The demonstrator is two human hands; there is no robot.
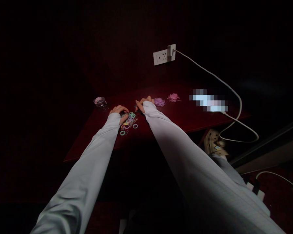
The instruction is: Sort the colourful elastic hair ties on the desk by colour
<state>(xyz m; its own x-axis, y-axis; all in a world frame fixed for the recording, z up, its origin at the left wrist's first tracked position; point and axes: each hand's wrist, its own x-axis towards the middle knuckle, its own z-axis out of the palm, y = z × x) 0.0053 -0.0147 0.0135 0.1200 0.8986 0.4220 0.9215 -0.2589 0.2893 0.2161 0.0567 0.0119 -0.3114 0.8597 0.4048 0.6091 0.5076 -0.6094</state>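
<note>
A loose pile of small coloured bands and rings [130,121], in green, purple, yellow and other colours, lies near the front of the dark red table. Over the pile's left side is my left hand [119,111], its fingers bent and its thumb apart from them, touching or just above the bands. To the right, my right hand [144,102] rests low at the table with curled fingers; something small and dark shows at its fingertips, too small to name. Just beyond that wrist sits a heap of thin purple bands [159,102], with a heap of pink bands [174,97] farther right.
A clear jar [100,101] with pinkish contents stands at the table's left. On the right lies a blurred-out lit device [208,100], with a white cable [217,78] running to a wall socket [161,57]. A beige clog [213,142] shows below the table [185,120].
</note>
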